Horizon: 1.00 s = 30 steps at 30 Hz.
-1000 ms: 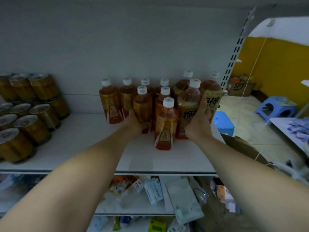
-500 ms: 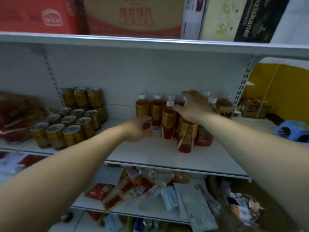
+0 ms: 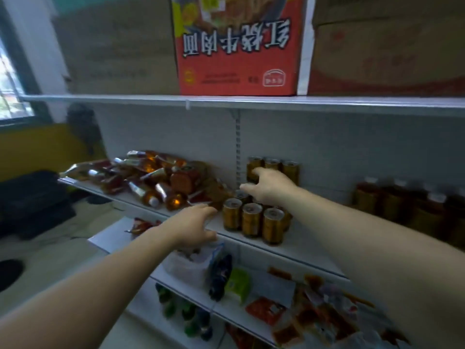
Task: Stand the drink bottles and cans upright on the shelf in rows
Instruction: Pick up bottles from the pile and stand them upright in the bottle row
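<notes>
Bottles (image 3: 161,195) of amber drink lie tumbled in a heap at the left end of the middle shelf (image 3: 297,248), mixed with red packets, well apart from the tidy standing bottles (image 3: 402,202) at the far right. Between them, gold cans (image 3: 251,219) stand in rows, with a stacked group (image 3: 273,168) against the back wall.

Our left hand (image 3: 193,226) hovers over the shelf's front edge, just beside the front cans and near the heap; its fingers (image 3: 208,210) are spread loosely and hold nothing. Our right hand (image 3: 270,186) reaches over the standing cans toward the stacked ones, its fingers (image 3: 247,188) open and curled. Motion blur keeps us from telling whether they touch a can, though nothing appears gripped.

We judge the lying bottles to be full, so fairly heavy for their size, with stiff plastic walls that give a little under a squeeze. Their film labels look smooth and may slip, and a round bottle on its side will roll if we nudge its neighbours. We would take each around the body below the shoulder, wrapping fingers and thumb, rather than by the cap. Cans are rigid but dent easily; we would grip them around the middle and set them down flat.
</notes>
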Motion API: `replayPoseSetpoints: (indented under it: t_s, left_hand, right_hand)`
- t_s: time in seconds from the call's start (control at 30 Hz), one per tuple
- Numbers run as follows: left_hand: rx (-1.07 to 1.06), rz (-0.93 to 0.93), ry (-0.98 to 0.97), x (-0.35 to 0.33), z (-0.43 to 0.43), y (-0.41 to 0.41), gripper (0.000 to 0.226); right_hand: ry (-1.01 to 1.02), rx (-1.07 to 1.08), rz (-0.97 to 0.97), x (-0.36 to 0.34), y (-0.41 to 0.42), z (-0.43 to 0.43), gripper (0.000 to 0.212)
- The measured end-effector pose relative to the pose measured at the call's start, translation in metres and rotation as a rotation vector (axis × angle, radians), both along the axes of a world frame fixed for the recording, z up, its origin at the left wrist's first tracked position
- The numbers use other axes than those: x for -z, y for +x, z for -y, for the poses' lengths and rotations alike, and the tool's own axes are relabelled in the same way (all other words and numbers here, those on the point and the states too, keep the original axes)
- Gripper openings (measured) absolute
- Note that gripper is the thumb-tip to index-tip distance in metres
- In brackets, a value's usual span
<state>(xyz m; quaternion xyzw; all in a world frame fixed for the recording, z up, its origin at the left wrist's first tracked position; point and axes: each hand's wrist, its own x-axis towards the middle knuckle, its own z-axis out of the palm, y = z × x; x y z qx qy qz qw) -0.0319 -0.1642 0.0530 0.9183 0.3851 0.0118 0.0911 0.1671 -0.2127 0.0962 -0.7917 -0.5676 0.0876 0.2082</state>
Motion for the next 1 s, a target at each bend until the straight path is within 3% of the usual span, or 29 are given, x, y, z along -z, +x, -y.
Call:
replayPoseSetpoints:
  t_s: [0.23, 0.47, 0.57, 0.7, 1.0]
  left_hand:
    - [-0.214, 0.035, -0.071, 0.012, -0.092, -0.107, 0.072]
    - [-0.299, 0.020, -0.041, 0.026, -0.198, -0.128, 0.068]
    - [-0.310, 0.028, -0.027, 0.026, -0.248, -0.123, 0.067]
    - [-0.310, 0.043, -0.033, 0.019, -0.317, -0.117, 0.060]
    - [-0.076, -0.011, 0.049, 0.014, -0.474, -0.073, 0.056]
  right_hand:
    - [-0.049, -0.031, -0.014, 0.009, -0.086, -0.109, 0.075]
    - [-0.024, -0.056, -0.045, 0.033, -0.096, -0.225, 0.064]
    - [-0.061, 0.013, -0.033, 0.040, -0.090, -0.279, 0.075]
    - [-0.191, 0.139, -0.067, 0.041, -0.082, -0.337, 0.109]
    - [-0.362, 0.231, -0.036, 0.042, -0.084, -0.412, 0.115]
